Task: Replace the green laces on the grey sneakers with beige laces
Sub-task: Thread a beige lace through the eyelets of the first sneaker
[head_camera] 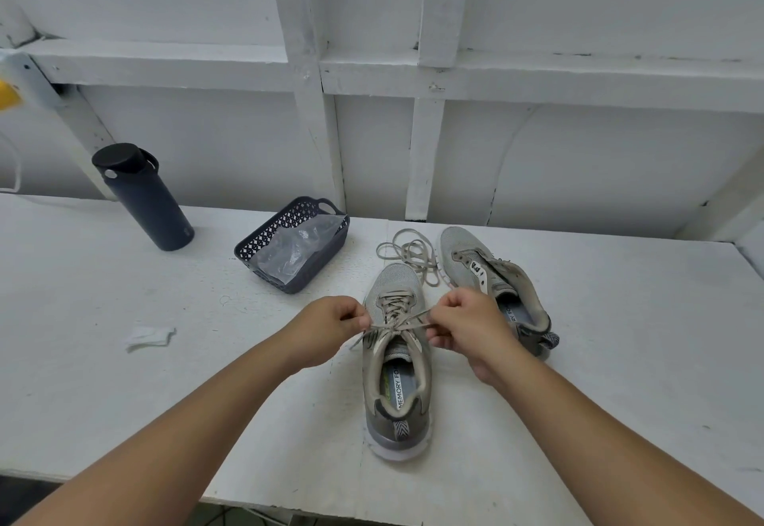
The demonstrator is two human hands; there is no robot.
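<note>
A grey sneaker (397, 360) laced in beige is stood at the near middle of the white desk (124, 381), toe pointing far. The beige lace ends (403, 323) are pinched by the curled fingers of the left hand (330, 329) and the right hand (467, 325). To the right, a second sneaker (492, 281) is seen unlaced, a loose beige lace (407, 254) coiled beside it.

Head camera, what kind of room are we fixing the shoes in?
Probably a workshop or garage corner. A plain white-painted worktable stands against a bare white wall with exposed wooden framing, and only simple gear sits there: a dark water bottle and a small plastic basket.
</note>
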